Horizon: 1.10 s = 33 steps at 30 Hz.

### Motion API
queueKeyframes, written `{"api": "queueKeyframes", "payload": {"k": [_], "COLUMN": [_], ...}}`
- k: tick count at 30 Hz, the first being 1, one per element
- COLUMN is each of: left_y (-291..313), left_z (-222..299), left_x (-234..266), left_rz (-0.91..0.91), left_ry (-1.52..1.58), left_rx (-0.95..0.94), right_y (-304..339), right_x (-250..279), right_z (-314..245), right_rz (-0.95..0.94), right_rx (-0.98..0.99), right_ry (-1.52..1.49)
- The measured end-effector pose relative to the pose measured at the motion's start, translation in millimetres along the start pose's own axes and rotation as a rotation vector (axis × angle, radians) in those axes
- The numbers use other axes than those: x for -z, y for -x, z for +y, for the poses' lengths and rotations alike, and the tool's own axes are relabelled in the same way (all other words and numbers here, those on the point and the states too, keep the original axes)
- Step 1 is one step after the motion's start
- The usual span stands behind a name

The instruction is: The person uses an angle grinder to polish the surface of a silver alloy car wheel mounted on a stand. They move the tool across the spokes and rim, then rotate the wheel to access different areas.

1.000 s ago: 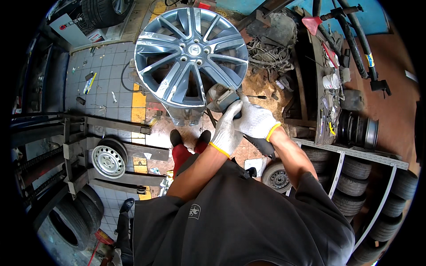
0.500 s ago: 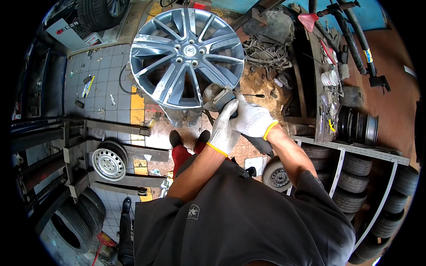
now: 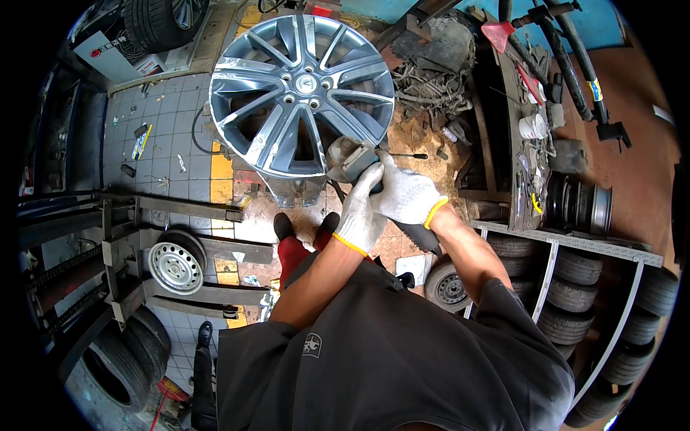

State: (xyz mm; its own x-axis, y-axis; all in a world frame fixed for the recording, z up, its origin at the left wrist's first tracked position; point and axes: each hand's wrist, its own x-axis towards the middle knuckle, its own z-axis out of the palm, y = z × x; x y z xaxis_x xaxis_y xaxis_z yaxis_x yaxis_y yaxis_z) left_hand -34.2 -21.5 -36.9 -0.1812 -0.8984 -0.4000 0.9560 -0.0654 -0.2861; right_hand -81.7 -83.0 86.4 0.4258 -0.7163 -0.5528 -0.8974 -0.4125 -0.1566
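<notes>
A large grey alloy wheel (image 3: 306, 85) lies face up in front of me, its spokes marked with pale, scuffed patches. Both my hands wear white knit gloves with yellow cuffs. They are closed together around a grey hand-held power sander (image 3: 350, 159), whose head rests at the wheel's near right rim. My left hand (image 3: 361, 213) grips the tool from the near side. Wrapped around its back end is my right hand (image 3: 410, 192). The gloves hide much of the tool's body, and its contact face is out of sight.
A cluttered workbench (image 3: 528, 144) stands to the right, above a rack of stacked tyres (image 3: 568, 298). On the left, a silver steel wheel (image 3: 175, 267) leans by metal lift arms (image 3: 190, 206). Another person's leg and shoe (image 3: 205, 352) show at lower left.
Very little differs. The sander and both hands have shifted slightly left along with the wheel in the picture, and the grip stays the same.
</notes>
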Motion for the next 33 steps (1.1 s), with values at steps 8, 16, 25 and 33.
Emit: {"api": "queueKeyframes", "payload": {"k": [8, 16, 25, 33], "left_y": [12, 16, 13, 6], "left_z": [0, 2, 5, 10], "left_x": [-14, -18, -17, -14], "left_rz": [-0.005, -0.050, -0.029, -0.049], "left_ry": [-0.043, -0.115, -0.107, -0.077], "left_rx": [-0.001, -0.014, -0.037, -0.012], "right_y": [3, 2, -1, -6], "right_x": [0, 0, -2, -1], "right_z": [-1, 1, -1, -4], "right_rz": [0.006, -0.007, 0.013, 0.007], "right_rx": [0.006, 0.014, 0.027, 0.021], "right_ry": [-0.044, -0.036, -0.029, -0.041]}}
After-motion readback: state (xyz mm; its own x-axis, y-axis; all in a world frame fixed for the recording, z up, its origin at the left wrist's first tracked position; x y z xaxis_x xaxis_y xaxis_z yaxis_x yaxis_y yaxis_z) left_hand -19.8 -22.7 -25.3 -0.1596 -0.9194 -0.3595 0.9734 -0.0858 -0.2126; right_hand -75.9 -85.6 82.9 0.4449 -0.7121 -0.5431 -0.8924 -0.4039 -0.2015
